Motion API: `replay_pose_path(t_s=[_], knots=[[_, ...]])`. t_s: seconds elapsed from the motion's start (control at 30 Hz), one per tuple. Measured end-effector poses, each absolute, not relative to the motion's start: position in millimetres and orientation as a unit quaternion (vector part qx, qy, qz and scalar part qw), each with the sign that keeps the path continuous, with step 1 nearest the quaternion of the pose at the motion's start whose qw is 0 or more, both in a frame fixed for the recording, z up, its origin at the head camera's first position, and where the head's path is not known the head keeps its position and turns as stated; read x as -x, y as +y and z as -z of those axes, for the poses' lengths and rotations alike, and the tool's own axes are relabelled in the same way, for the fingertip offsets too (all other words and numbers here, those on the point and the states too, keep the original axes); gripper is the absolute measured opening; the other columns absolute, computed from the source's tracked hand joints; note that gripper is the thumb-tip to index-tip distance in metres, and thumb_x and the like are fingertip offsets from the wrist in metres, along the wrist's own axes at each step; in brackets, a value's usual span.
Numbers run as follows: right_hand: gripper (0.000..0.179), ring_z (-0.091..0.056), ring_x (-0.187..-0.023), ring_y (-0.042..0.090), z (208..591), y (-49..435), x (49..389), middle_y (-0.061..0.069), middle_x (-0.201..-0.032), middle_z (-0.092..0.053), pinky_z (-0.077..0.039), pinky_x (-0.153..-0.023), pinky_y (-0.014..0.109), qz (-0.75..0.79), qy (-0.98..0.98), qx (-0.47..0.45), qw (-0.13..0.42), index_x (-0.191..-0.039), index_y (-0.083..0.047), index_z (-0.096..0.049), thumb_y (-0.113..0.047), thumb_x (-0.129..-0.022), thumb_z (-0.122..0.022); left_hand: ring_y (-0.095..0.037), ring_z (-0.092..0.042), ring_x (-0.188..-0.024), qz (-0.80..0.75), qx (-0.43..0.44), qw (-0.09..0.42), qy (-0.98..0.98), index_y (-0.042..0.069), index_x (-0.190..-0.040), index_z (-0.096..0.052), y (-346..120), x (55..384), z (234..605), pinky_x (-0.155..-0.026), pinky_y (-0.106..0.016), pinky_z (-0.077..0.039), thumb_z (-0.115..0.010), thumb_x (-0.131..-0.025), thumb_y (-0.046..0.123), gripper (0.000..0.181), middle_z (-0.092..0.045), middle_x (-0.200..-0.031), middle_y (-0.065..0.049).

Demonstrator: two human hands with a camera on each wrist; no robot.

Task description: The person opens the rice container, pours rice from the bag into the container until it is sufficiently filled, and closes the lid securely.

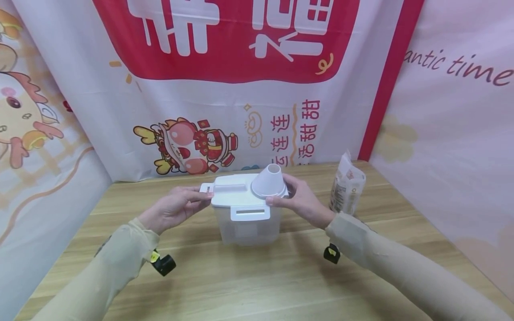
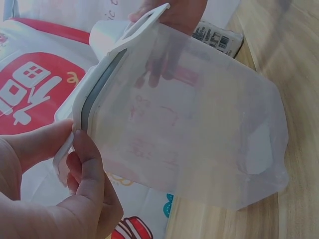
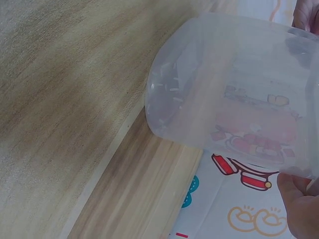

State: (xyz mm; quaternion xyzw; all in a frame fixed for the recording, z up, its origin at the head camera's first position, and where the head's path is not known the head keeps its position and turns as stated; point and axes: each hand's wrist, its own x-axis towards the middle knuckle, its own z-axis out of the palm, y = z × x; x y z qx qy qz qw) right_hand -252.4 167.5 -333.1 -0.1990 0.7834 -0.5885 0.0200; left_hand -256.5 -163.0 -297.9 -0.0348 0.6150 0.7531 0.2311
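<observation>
A translucent plastic storage container (image 1: pixel 250 229) stands on the table under a white lid (image 1: pixel 230 199). On the lid's right end sits a white cone-shaped spout (image 1: pixel 268 182). My left hand (image 1: pixel 176 207) pinches the lid's left edge between thumb and fingers, beside a slotted white tab (image 1: pixel 206 187). The left wrist view shows this pinch close up, with a grey seal (image 2: pixel 102 87) under the lid's rim. My right hand (image 1: pixel 303 203) grips the lid's right end by the spout, thumb at the front and fingers around the back. In the right wrist view the container's wall (image 3: pixel 184 94) looks bare inside.
A white printed plastic bag (image 1: pixel 347 189) stands on the wooden table (image 1: pixel 241 285) right of the container, behind my right forearm. Printed cloth (image 1: pixel 225 93) hangs at the table's back edge and along both sides. Another slotted tab (image 1: pixel 250 213) hangs at the lid's front.
</observation>
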Motion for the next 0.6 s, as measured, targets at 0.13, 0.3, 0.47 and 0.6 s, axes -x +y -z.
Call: replay_pose_path(t_s=[0.13, 0.3, 0.47, 0.6], knots=[[0.076, -0.061, -0.11, 0.021, 333.1, 167.6, 252.6, 0.002, -0.121, -0.064, -0.05, -0.096, 0.037, 0.591, 0.781, 0.201, 0.02, -0.143, -0.014, -0.048, -0.034, -0.078, -0.084, -0.023, -0.06, -0.109, -0.755, 0.033, 0.228, 0.614, -0.005, -0.143, -0.042, -162.6, 254.8, 296.5, -0.099, -0.034, -0.048, -0.073, -0.09, 0.006, 0.063, -0.053, -0.131, -0.017], [0.074, -0.061, -0.109, 0.021, 333.6, 167.5, 253.4, 0.002, -0.12, -0.064, -0.05, -0.095, 0.037, 0.586, 0.784, 0.204, 0.016, -0.141, -0.014, -0.05, -0.033, -0.078, -0.084, -0.022, -0.061, -0.107, -0.76, 0.027, 0.227, 0.608, -0.007, -0.143, -0.041, -162.0, 253.9, 296.3, -0.1, -0.033, -0.047, -0.071, -0.09, 0.003, 0.062, -0.053, -0.13, -0.017], [0.074, -0.061, -0.109, 0.02, 334.2, 167.8, 254.0, 0.002, -0.12, -0.064, -0.051, -0.095, 0.036, 0.587, 0.782, 0.206, 0.019, -0.141, -0.015, -0.05, -0.032, -0.078, -0.084, -0.021, -0.061, -0.108, -0.763, 0.026, 0.227, 0.604, -0.007, -0.143, -0.041, -162.0, 253.3, 296.8, -0.101, -0.033, -0.046, -0.071, -0.09, 0.003, 0.062, -0.053, -0.131, -0.016], [0.076, -0.061, -0.11, 0.02, 334.3, 168.4, 254.3, 0.002, -0.122, -0.064, -0.05, -0.096, 0.037, 0.59, 0.781, 0.205, 0.023, -0.143, -0.015, -0.049, -0.032, -0.078, -0.085, -0.021, -0.062, -0.107, -0.764, 0.027, 0.225, 0.604, -0.007, -0.143, -0.041, -161.8, 253.0, 297.2, -0.101, -0.033, -0.046, -0.071, -0.09, 0.003, 0.062, -0.054, -0.13, -0.016]])
